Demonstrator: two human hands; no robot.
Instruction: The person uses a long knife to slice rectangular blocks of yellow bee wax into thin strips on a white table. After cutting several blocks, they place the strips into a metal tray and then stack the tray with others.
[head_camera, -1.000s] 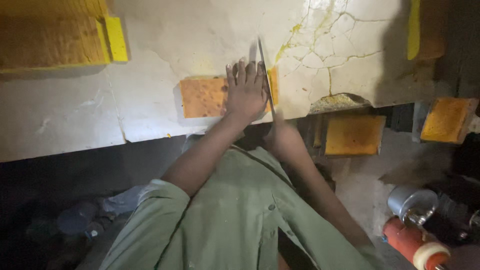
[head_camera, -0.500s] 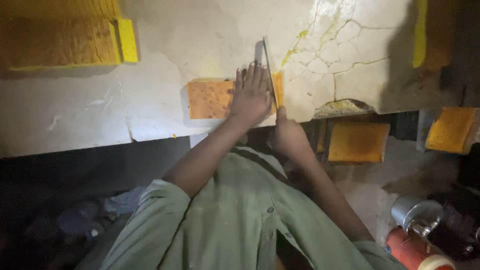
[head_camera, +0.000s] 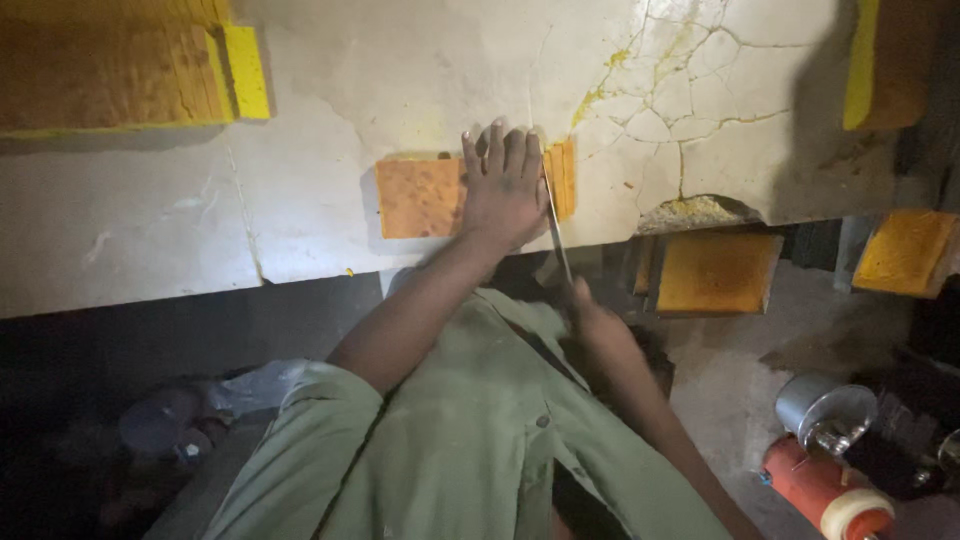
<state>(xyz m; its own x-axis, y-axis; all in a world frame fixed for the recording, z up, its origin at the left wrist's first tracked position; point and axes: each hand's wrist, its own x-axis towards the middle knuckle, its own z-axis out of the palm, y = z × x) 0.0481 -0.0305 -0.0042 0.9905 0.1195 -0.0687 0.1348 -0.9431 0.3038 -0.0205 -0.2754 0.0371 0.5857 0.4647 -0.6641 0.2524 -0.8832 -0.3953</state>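
A person in a green shirt (head_camera: 470, 440) works at a cracked, pale stone slab (head_camera: 330, 110), seen from above. The left hand (head_camera: 503, 185) lies flat, fingers spread and pointing away from the body, pressing down on an orange block (head_camera: 420, 197) that sits at the slab's near edge. The block shows on both sides of the hand, most of it to the left and a narrow strip to the right. The right hand (head_camera: 597, 322), lower and off the slab's edge, is closed around the handle end of a thin metal blade (head_camera: 553, 222). The blade runs up from that fist and crosses the block just beside the left hand's outer finger, at the seam between hand and the narrow strip. Yellow-orange wooden blocks (head_camera: 715, 270) rest under the slab to the right. A larger yellow board (head_camera: 110, 70) lies on the slab's far left. A red cylinder (head_camera: 820, 490) and a metal tin (head_camera: 822, 410) sit on the floor at lower right.
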